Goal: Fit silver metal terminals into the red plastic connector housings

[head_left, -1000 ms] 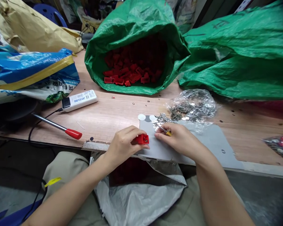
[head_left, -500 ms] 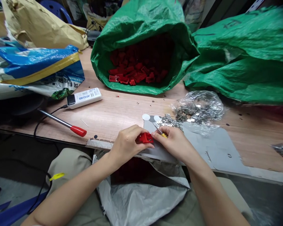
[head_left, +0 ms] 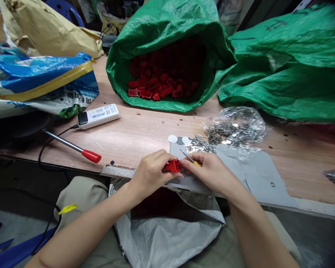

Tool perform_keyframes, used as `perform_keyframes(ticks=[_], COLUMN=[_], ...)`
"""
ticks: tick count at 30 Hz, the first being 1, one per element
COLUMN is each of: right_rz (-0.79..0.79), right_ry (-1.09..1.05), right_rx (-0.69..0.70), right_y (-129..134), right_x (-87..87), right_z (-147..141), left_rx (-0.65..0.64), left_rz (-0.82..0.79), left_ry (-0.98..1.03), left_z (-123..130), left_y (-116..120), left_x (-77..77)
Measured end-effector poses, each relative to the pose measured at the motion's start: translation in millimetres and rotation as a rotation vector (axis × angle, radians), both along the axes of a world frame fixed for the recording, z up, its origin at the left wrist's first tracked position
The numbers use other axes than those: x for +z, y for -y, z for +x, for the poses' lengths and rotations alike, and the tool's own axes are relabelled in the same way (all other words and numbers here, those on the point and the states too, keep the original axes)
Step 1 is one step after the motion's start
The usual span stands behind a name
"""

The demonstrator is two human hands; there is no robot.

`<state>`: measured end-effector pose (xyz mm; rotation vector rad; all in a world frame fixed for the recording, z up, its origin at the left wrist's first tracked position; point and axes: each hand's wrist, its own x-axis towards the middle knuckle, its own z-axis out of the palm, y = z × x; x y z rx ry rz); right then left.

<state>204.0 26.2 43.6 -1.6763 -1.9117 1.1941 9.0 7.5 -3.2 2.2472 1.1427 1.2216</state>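
Observation:
Between the thumb and fingers of my left hand (head_left: pixel 152 169) is a small red plastic part (head_left: pixel 173 166), box-shaped, its open end facing right. My right hand (head_left: pixel 208 169) grips a small screwdriver (head_left: pixel 195 162) by its yellow handle, the thin metal shaft pointing up and left. My right thumb and index finger are at the right end of the red part; whether they pinch a small piece there I cannot make out. Both hands are over the front edge of a grey mat (head_left: pixel 229 167). Just behind them lies a pile of small shiny metal pieces (head_left: pixel 199 144).
A green sack (head_left: pixel 167 106) lies open at the back, with many red parts (head_left: pixel 156 87) inside. Another green sack (head_left: pixel 284 74) and a clear bag of metal pieces (head_left: pixel 237 128) are right. A red-handled lever (head_left: pixel 91 155) and white device (head_left: pixel 99 116) are left. A grey sack (head_left: pixel 173 238) hangs below.
My right hand has shifted slightly right, and the screwdriver's tip has moved a little down and left. The red part stays in my left hand, turned slightly.

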Motion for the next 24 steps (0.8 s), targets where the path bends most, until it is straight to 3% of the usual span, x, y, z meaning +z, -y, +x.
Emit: perform_keyframes(ticks=[7, 16, 24], right_rz=[-0.081, 0.086, -0.047], right_ry=[-0.075, 0.025, -0.062], right_rx=[0.023, -0.024, -0.025], right_y=[-4.3, 0.5, -3.8], right_x=[-2.9, -4.8, -7.3], right_z=[4.7, -3.0, -1.5], left_rx=[-0.012, -0.011, -0.016], left_rz=[0.012, 0.030, 0.047], left_ry=[0.009, -0.010, -0.021], left_z=[0.0, 0.2, 1.0], left_y=[0.9, 1.4, 1.7], left_x=[-2.4, -4.2, -2.7])
